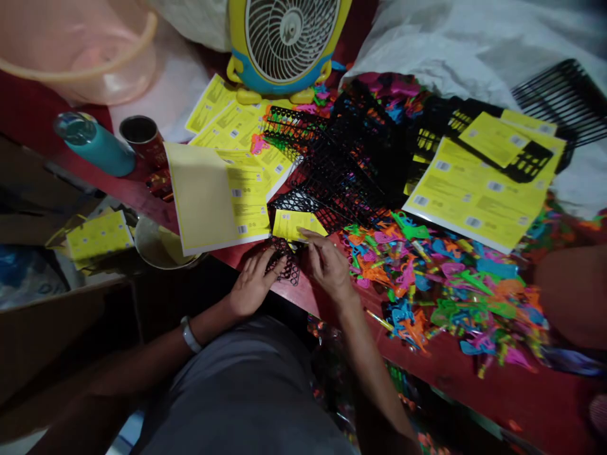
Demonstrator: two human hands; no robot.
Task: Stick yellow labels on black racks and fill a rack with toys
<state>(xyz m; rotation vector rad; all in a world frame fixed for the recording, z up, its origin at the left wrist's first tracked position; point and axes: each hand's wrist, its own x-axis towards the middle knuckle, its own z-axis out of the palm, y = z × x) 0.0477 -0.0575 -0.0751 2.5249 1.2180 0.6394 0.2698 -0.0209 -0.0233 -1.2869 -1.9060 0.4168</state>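
My left hand (253, 278) lies palm down at the table's front edge, its fingers spread over a small black perforated plastic piece (290, 274). My right hand (329, 262) is beside it with bent fingers, the index finger reaching over the lower edge of a small yellow printed card (291, 222). Whatever may be between its thumb and fingers is too dark to make out. Just behind the card is a heap of black plastic lattice sheets (332, 167). Yellow printed sheets (251, 196) lie to the left, one folded back to its pale side.
Many bright plastic pieces (465, 278) cover the red table (455, 363) to the right, with more yellow sheets (467, 189) above. A fan (289, 44) stands behind. At left are a teal bottle (97, 144), a dark cup (142, 138), a basin (114, 79) and a bowl (156, 246).
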